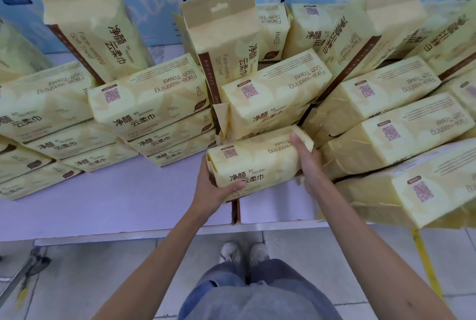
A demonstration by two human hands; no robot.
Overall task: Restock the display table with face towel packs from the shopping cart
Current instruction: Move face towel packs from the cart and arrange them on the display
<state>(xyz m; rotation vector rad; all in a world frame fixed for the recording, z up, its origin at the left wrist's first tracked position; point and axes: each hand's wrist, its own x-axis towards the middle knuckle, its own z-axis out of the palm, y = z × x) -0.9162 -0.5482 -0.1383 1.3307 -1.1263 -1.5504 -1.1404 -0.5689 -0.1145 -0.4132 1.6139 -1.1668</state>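
Jeans standing close to worktop edge. Left hand, right hand gripping opposite ends of towel pack, keeping it level just before middle stack, probably filling front gap.

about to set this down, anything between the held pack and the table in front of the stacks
Nothing visible: the pack, gripped at its ends by the left hand and right hand, is over bare table.
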